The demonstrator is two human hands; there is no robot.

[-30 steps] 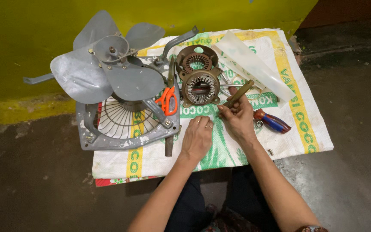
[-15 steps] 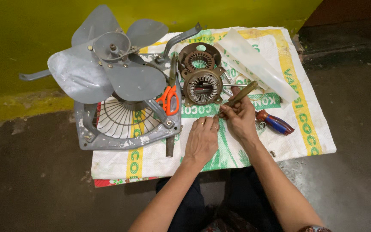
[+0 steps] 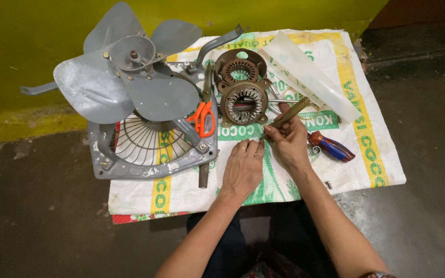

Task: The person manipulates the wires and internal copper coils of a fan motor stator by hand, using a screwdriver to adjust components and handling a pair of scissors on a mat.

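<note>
On a dark concrete floor (image 3: 37,206) beside a yellow-green wall (image 3: 27,31), a white woven sack (image 3: 366,154) carries the parts. At its middle, the right hand (image 3: 289,141) pinches a brass-coloured rod (image 3: 289,113), which slants up toward a round motor stator (image 3: 243,103). The left hand (image 3: 243,167) lies just beside it, palm down on the sack, fingers loosely bent, holding nothing. Orange-handled scissors (image 3: 203,117) rest on a grey fan frame (image 3: 145,164) to the left.

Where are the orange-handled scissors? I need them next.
In the head view, the orange-handled scissors lie left of centre on the grey fan frame, just left of the round motor stator and beyond the left hand.
</note>
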